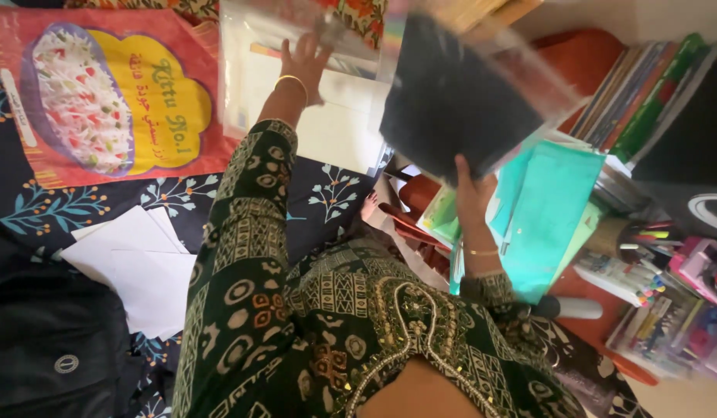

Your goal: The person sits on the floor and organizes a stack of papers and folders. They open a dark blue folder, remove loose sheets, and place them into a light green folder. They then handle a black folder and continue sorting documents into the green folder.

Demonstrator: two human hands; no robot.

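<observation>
— Left hand (306, 63)? 
— Spread flat on a clear plastic sleeve (254, 73), above the red rice bag (103, 101).
— Right hand (473, 197)? 
— Gripping the dark folder (451, 101) from below, over turquoise papers (544, 217).

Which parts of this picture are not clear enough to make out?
Head view:
- Dark folder: blurred by motion; its material and contents cannot be told.
- Clear plastic sleeve: blurred, top cut off by the frame edge.
- Left hand: fingers lost in blur against the sleeve.
- Right hand: fingers hidden behind the folder.
- Pens: too small and blurred.
</observation>
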